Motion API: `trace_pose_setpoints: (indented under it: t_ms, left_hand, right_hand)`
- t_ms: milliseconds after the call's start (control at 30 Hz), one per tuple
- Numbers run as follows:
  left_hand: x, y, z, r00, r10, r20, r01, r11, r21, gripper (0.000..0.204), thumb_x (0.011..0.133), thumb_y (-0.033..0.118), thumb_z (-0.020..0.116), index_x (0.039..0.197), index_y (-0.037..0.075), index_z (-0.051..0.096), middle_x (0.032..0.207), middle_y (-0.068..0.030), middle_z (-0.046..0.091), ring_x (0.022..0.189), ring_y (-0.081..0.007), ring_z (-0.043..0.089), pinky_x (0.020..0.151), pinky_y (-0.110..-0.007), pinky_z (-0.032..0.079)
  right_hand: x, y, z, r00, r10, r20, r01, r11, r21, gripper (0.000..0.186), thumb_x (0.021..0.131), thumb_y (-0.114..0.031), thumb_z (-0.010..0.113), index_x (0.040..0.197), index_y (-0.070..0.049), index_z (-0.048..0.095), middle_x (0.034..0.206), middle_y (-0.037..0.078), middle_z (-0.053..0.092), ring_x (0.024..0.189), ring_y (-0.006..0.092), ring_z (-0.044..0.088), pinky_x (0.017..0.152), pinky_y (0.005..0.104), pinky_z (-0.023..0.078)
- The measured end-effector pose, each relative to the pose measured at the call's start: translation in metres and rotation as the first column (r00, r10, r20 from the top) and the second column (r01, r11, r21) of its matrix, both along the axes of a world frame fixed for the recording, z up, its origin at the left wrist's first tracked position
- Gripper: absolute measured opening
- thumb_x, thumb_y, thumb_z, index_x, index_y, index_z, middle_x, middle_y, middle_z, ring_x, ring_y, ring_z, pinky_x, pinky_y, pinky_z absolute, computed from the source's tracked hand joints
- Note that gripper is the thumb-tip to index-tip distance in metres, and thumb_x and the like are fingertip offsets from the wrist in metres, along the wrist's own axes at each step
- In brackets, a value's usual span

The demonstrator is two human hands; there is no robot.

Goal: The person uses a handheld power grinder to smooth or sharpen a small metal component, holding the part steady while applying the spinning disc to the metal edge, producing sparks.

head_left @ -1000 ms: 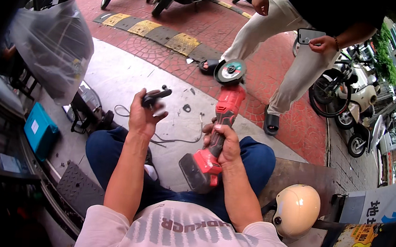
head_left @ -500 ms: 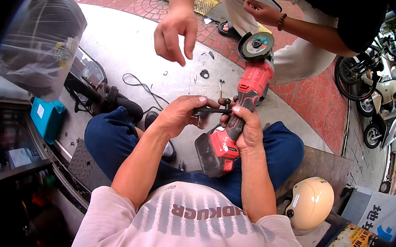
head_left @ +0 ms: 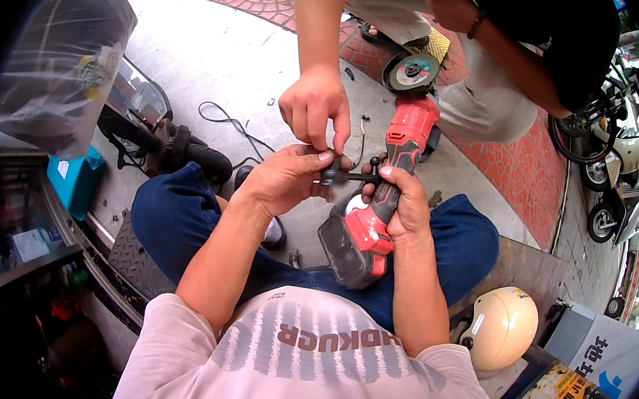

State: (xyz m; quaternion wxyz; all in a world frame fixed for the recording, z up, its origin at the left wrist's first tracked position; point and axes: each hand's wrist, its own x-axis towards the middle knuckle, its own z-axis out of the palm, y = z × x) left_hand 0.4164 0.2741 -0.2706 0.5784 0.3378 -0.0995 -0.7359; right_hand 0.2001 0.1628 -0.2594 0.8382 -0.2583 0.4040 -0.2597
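My right hand (head_left: pixel 410 206) is closed round the dark handle of a red and black cordless angle grinder (head_left: pixel 411 124). The grinder's disc (head_left: pixel 412 72) points away from me, and its battery (head_left: pixel 345 251) hangs towards my lap. Between my hands lies a black rod-like part with a ball end (head_left: pixel 356 177), that end beside my right fingers. My left hand (head_left: pixel 279 179) pinches its thicker left end. Another person's hand (head_left: pixel 316 108) reaches down from above, fingertips at this end beside my left fingers; whether they touch it I cannot tell.
A black cable (head_left: pixel 224 120) lies on the pale ground beyond my left knee. At left are a plastic-covered bulky object (head_left: pixel 70 56) and a teal box (head_left: pixel 74 182). A cream helmet (head_left: pixel 504 330) sits at my right. The other person crouches ahead, near parked two-wheelers (head_left: pixel 616 157).
The other person's reaching hand has come down and right to the black part's left end. Their other hand has risen, and the phone in it no longer shows. My grips are unchanged.
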Motion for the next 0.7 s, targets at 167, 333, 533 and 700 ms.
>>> trace_pose_setpoints:
  t_ms: [167,333,533,700]
  left_hand:
    - [-0.005,-0.003,0.002,1.000,-0.009,-0.016,0.008,0.997,-0.076,0.029,0.100,0.029,0.074,0.117,0.006,0.072,0.110,-0.0056,0.074,0.102,-0.0211,0.070,0.079,-0.042,0.055]
    - [-0.008,-0.004,-0.005,0.999,0.003,0.046,-0.002,1.000,-0.014,0.031,0.097,0.027,0.078,0.117,0.004,0.070,0.107,-0.0059,0.074,0.096,-0.0202,0.070,0.077,-0.039,0.055]
    - [-0.009,-0.004,-0.002,0.993,0.027,0.114,-0.029,0.999,0.016,0.033,0.093,0.023,0.082,0.116,0.003,0.069,0.102,-0.0054,0.073,0.093,-0.0193,0.070,0.078,-0.038,0.056]
    - [-0.007,-0.003,0.026,0.999,0.024,0.022,-0.023,0.999,-0.044,0.032,0.097,0.020,0.077,0.119,-0.002,0.069,0.108,-0.0083,0.074,0.095,-0.0184,0.070,0.083,-0.037,0.058]
  right_hand:
    - [-0.006,-0.004,-0.005,0.999,-0.009,0.044,0.006,0.998,0.062,0.023,0.091,-0.012,0.071,0.112,-0.006,0.064,0.099,0.015,0.074,0.067,0.0218,0.071,0.065,0.0361,0.060]
    - [-0.004,-0.004,-0.005,0.999,-0.018,0.030,0.016,0.997,0.070,0.022,0.091,-0.012,0.070,0.111,-0.006,0.064,0.098,0.015,0.074,0.067,0.0214,0.070,0.065,0.0360,0.060]
    - [-0.007,-0.003,-0.004,1.000,-0.012,0.011,0.012,1.000,0.018,0.024,0.091,-0.011,0.070,0.113,-0.006,0.064,0.097,0.014,0.073,0.067,0.0209,0.069,0.065,0.0357,0.059]
    - [-0.003,-0.001,-0.006,1.000,-0.002,0.030,0.001,0.999,0.035,0.025,0.091,-0.010,0.070,0.114,-0.005,0.063,0.097,0.015,0.073,0.066,0.0208,0.069,0.064,0.0349,0.059]
